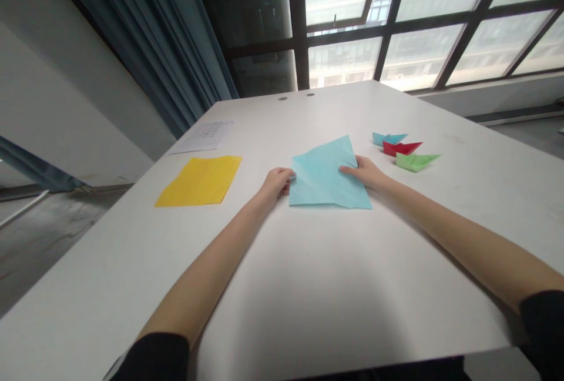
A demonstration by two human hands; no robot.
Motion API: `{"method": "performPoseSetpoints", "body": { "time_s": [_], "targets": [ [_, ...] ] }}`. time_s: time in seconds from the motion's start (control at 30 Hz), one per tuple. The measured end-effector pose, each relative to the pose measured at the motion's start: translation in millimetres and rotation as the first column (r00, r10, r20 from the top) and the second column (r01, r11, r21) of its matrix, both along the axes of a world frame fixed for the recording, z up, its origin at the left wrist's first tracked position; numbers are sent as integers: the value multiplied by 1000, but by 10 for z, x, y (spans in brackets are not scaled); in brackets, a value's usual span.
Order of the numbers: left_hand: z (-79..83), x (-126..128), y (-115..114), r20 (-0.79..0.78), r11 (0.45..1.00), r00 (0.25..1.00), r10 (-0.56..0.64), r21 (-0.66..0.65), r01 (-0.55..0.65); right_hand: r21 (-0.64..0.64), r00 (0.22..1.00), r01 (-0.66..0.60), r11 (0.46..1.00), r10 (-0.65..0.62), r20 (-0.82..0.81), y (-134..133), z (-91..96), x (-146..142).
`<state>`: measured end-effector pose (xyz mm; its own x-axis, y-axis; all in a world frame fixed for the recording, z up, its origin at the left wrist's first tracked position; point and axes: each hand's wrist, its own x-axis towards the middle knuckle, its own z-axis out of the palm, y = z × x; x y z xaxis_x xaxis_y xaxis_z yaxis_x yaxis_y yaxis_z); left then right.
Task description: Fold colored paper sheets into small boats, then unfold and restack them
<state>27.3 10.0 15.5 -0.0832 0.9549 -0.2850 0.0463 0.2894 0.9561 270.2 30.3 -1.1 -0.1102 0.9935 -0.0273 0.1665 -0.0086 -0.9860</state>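
Observation:
Between my hands a light blue sheet of paper (324, 178) is held up, its far right corner raised and its near edge close to the table. My left hand (279, 181) pinches the sheet's left edge, with the fingertips partly behind the paper. At the right edge, my right hand (362, 171) grips the sheet with its thumb on top and the other fingers hidden underneath. Faint creases run across the paper.
To the left lies a yellow paper sheet (200, 181), with a printed white page (203, 136) behind it. Right of my right hand stand three folded paper boats: blue (388, 139), red (400, 148) and green (415, 161). All rest on a white table (308, 287).

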Motion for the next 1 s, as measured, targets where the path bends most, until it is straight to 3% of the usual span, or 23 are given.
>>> {"method": "performPoseSetpoints", "body": {
  "time_s": [0.1, 0.2, 0.3, 0.4, 0.57, 0.73, 1.0],
  "targets": [
    [-9, 12, -6, -24, 998, 998, 54, 42, -53, 51, 998, -43, 998, 41, 51, -26, 2, -3],
    [-20, 13, -24, 56, 987, 998, -3, 158, -6, 18, 996, -60, 998, 61, -67, -61, 33, -29],
    [-33, -5, -29, 120, 966, 991, -55, 258, 22, -31, 979, -10, 999, 3, -202, -76, 55, -38],
    [-45, -27, -26, 123, 951, 992, -23, 308, -16, -35, 958, 60, 998, -68, -279, -73, 44, -22],
    [-38, -36, -29, 74, 929, 997, 14, 367, -41, 64, 958, 57, 996, -37, -285, -82, 5, -7],
    [6, -31, -15, 35, 919, 998, 50, 391, -60, 104, 956, 76, 992, -43, -290, -90, 2, 10],
    [31, 3, -49, 96, 958, 985, -145, 261, 116, 34, 934, 114, 993, -96, -345, -125, 87, -13]
  ]
}}
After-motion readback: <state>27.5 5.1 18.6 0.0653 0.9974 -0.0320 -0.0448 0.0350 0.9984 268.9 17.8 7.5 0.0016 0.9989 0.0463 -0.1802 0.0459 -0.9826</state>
